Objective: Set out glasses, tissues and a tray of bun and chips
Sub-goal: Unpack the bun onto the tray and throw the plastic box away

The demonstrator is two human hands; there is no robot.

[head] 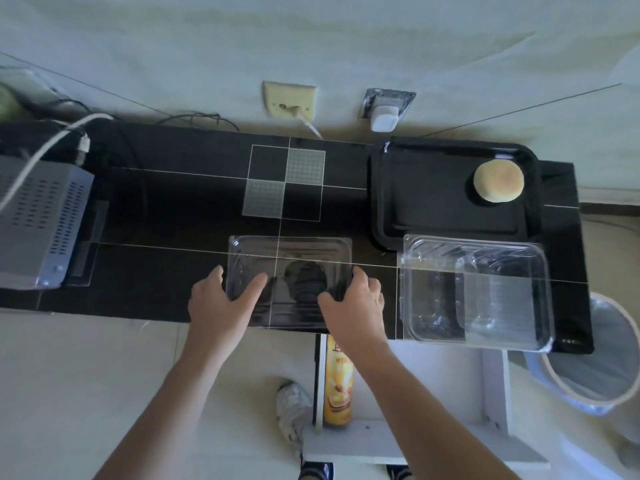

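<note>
Two hands on a clear plastic tray (290,258) at the near edge of a black counter (166,209). Left hand (221,299) gripping the tray's left side, thumb laid over the rim into the tray, fingers curled outside. Right hand (356,301) gripping the right side the same way, thumb inside, fingers round the rim. Tray flat on the counter or just above it, cannot tell which; near edge level with the counter's front edge.

Black tray (433,199) at the far right of the counter, bun (498,180) sitting in its far right corner, apart from both hands. Clear clamshell container (478,292) just in front of the black tray, overlapping its near rim, just beside the held tray on the right.

Yellow chips can (337,379) lying below the counter edge on a white shelf (415,386), under the right forearm. Grey perforated box (41,220) at the left end of the counter, white cable (45,147) running over it. Wall socket (290,100) and white plug adapter (383,120) on the wall behind. Bin (595,358) with a bag liner on the floor at lower right. Sneaker (292,407) visible on the floor left of the shelf.
</note>
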